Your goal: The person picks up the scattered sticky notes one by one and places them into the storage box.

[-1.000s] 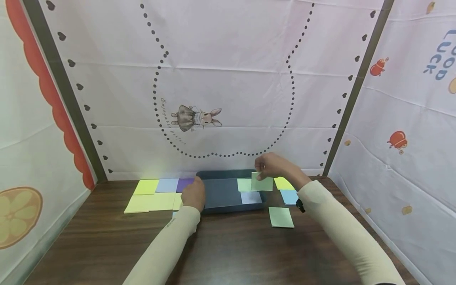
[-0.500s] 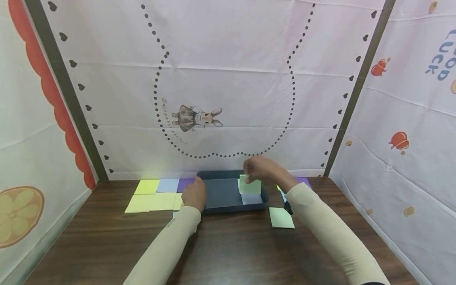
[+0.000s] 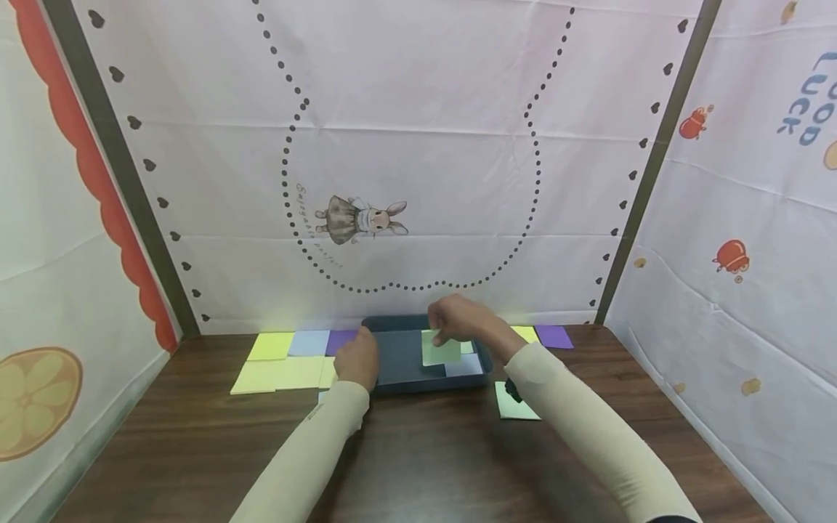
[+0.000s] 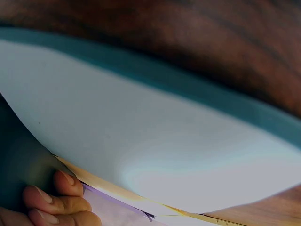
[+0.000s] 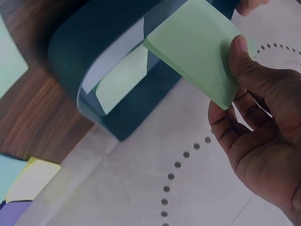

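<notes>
My right hand [image 3: 463, 319] pinches a light green sticky note pad [image 5: 195, 54] by one edge, the thumb on its face and the fingers behind. The pad hangs over the dark blue tray [image 3: 396, 357], around its middle. Inside the tray's right end lie another green pad [image 5: 123, 80] and a pale lavender-blue pad [image 3: 463, 365]. My left hand [image 3: 357, 357] grips the tray's left end; in the left wrist view its curled fingertips [image 4: 61, 205] show beside the dark tray wall.
Left of the tray lie yellow pads [image 3: 299, 372], a light blue pad [image 3: 309, 343] and a purple pad [image 3: 340, 339]. To its right are a yellow pad [image 3: 525, 333], a purple pad [image 3: 554, 336] and a pale green pad [image 3: 513, 405]. A printed cloth [image 3: 418, 160] stands behind.
My right hand has carried the green pad leftward and slightly down, from the tray's right end to over its middle. The left hand has stayed at the tray's left end.
</notes>
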`<state>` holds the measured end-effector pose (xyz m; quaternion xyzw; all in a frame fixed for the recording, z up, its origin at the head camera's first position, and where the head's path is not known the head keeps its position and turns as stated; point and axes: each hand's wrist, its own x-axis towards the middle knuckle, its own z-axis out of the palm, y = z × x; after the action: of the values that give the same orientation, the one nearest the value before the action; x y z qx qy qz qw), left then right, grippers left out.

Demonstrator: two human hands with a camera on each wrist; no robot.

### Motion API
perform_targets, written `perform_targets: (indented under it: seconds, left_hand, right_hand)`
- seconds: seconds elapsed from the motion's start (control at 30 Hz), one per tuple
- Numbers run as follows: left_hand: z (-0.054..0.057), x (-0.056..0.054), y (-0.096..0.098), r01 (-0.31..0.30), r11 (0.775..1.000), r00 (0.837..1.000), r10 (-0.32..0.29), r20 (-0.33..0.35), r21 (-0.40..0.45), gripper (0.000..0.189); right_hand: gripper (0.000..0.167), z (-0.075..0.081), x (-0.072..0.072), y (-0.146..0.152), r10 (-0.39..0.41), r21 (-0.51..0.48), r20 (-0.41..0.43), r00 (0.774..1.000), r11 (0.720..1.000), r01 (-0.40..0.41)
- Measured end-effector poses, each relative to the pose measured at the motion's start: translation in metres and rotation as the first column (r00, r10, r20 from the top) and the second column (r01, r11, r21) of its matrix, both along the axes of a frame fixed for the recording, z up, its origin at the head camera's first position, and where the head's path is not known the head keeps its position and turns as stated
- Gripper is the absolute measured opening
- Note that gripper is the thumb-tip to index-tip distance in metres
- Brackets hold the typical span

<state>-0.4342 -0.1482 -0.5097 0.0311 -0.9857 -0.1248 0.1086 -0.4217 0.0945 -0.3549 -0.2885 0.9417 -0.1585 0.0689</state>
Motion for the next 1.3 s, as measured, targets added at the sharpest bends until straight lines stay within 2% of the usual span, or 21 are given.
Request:
perform_targets:
  seconds: [0.03,0.1,0.13,0.27,0.43,0.63,0.77,0.9,1.07,1.23,1.27,1.3]
  left_hand:
    - [0.004,0.003,0.001,-0.004,1.0,1.0,0.003,0.013,0.005,0.02]
    - [-0.001,-0.003,0.0,-0.007,1.0,1.0,0.007,0.007,0.009,0.019]
    - [0.001,-0.002,0.001,-0.012,1.0,1.0,0.012,0.021,0.016,0.019]
    - [-0.009,-0.01,-0.001,-0.018,1.0,1.0,0.017,0.017,0.021,0.018]
    - [-0.016,-0.017,-0.002,-0.01,1.0,1.0,0.01,0.0,0.026,0.017]
    - [-0.011,-0.015,0.0,-0.016,1.0,1.0,0.016,-0.007,0.011,0.02]
    - [-0.01,-0.015,0.0,-0.025,0.999,1.0,0.025,0.0,0.038,0.018]
    - [-0.015,-0.017,-0.001,-0.028,0.998,0.999,0.028,0.018,0.048,0.017]
    - [-0.02,-0.018,-0.001,-0.021,1.0,1.0,0.021,0.004,0.004,0.018]
    - [-0.016,-0.014,0.0,-0.028,1.0,1.0,0.027,-0.008,-0.014,0.022]
    - [-0.014,-0.013,0.0,-0.032,0.999,0.999,0.032,-0.011,-0.009,0.022]
    - [-0.013,-0.012,0.001,-0.036,0.999,0.999,0.036,-0.011,-0.006,0.022]
  right_hand:
    - [0.02,-0.001,0.0,-0.002,0.004,0.006,-0.002,1.0,1.0,-0.004]
    - [0.021,-0.004,0.001,-0.008,0.012,0.019,-0.004,1.0,1.0,-0.012]
    - [0.021,-0.005,0.001,-0.01,0.019,0.024,-0.006,1.0,1.0,-0.019]
    - [0.023,-0.011,0.003,-0.019,0.059,0.027,0.012,0.998,0.998,-0.06]
    - [0.022,-0.018,0.0,-0.025,0.086,0.032,0.058,0.995,0.996,-0.088]
    - [0.021,-0.016,-0.005,-0.027,0.078,0.077,0.107,0.991,0.993,-0.086]
    - [0.022,-0.018,-0.01,-0.027,0.069,0.085,0.131,0.989,0.993,-0.081]
    - [0.023,-0.026,-0.015,-0.026,0.036,0.075,0.151,0.988,0.996,-0.047]
    - [0.021,-0.038,-0.021,-0.027,0.021,0.046,0.162,0.987,0.999,-0.029]
    - [0.021,-0.043,-0.025,-0.031,0.045,0.066,0.155,0.987,0.996,-0.056]
    - [0.024,-0.054,-0.035,-0.03,0.06,0.075,0.144,0.988,0.995,-0.071]
    - [0.024,-0.054,-0.035,-0.032,0.062,0.082,0.143,0.988,0.994,-0.075]
